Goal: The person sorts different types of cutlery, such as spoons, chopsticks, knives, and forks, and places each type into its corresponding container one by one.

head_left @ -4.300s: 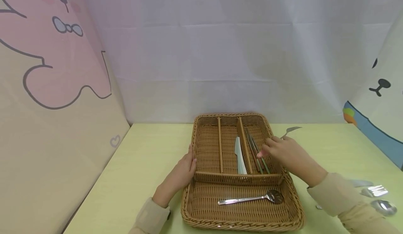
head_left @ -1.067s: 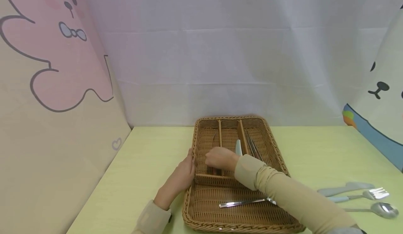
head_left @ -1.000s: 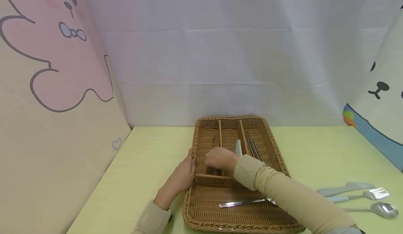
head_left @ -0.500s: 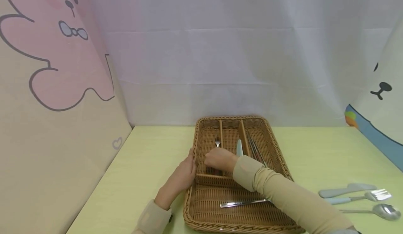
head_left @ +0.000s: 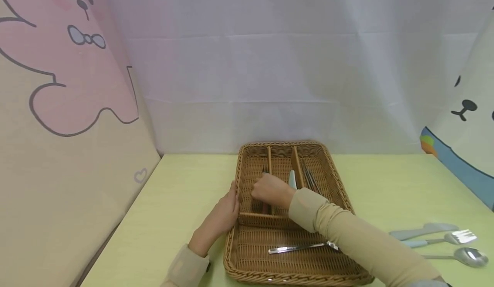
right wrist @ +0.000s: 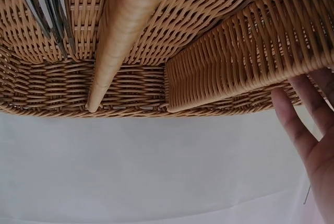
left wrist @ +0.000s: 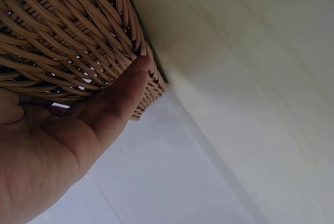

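A brown wicker cutlery basket (head_left: 293, 274) stands on the table. My left hand (head_left: 219, 212) rests along its left outer side, fingers straight; the left wrist view shows the fingers (left wrist: 117, 101) against the weave. My right hand (head_left: 272, 189) is in the left back compartment, over a fork (head_left: 265, 169) whose tines point away from me. The fork's reddish-brown handle (head_left: 265, 208) shows below the hand. In the right wrist view, fingers (right wrist: 292, 119) reach behind the wicker divider (right wrist: 229, 59); with their tips partly hidden, I cannot tell whether they hold the fork.
A pale-bladed knife (head_left: 292, 179) lies in the middle compartment, and chopsticks (head_left: 311, 179) lie in the right one. A slotted spoon (head_left: 299, 248) lies in front. On the table at right are a table knife (head_left: 424, 231), another fork (head_left: 459, 237) and a spoon (head_left: 471, 257).
My right hand has carried the fork from over the right rim into the left compartment. The fork has turned flat, and the hand has just risen slightly. The left hand has stayed put.
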`<state>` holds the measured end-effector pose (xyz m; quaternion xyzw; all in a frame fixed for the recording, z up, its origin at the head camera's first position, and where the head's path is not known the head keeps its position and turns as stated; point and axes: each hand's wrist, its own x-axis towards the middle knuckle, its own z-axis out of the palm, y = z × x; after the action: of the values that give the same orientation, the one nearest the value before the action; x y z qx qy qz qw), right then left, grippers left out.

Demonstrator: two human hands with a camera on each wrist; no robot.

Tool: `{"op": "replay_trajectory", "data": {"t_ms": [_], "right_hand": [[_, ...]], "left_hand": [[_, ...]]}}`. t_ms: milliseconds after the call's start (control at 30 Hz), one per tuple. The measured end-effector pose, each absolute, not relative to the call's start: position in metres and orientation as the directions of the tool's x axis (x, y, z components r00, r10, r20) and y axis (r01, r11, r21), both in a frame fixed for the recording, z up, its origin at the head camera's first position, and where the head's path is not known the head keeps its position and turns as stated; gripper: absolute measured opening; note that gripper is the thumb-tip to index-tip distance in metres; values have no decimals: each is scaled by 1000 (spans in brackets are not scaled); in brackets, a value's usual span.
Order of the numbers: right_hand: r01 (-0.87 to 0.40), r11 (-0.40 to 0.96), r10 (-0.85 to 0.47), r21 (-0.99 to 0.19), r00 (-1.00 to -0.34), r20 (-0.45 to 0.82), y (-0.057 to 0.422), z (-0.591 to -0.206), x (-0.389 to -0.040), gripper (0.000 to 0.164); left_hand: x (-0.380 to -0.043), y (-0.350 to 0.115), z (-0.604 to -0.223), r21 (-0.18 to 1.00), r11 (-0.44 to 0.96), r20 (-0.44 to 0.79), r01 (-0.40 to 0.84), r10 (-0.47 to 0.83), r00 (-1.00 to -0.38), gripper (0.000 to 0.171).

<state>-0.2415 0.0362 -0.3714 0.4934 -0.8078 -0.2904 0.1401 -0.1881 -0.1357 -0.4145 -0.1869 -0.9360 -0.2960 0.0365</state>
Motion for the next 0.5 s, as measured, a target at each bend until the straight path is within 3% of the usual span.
{"op": "replay_trajectory", "data": {"t_ms": [333, 500], "right_hand": [[-723, 396, -863, 567, -504, -40, 48, -356, -242, 18], [-716, 435, -853, 545, -523, -6, 58, -344, -239, 16]], "left_hand": [[-188, -136, -416, 552, 753, 169, 358, 319, -933, 50], [-188, -135, -416, 559, 751, 163, 352, 316, -935, 51]]}}
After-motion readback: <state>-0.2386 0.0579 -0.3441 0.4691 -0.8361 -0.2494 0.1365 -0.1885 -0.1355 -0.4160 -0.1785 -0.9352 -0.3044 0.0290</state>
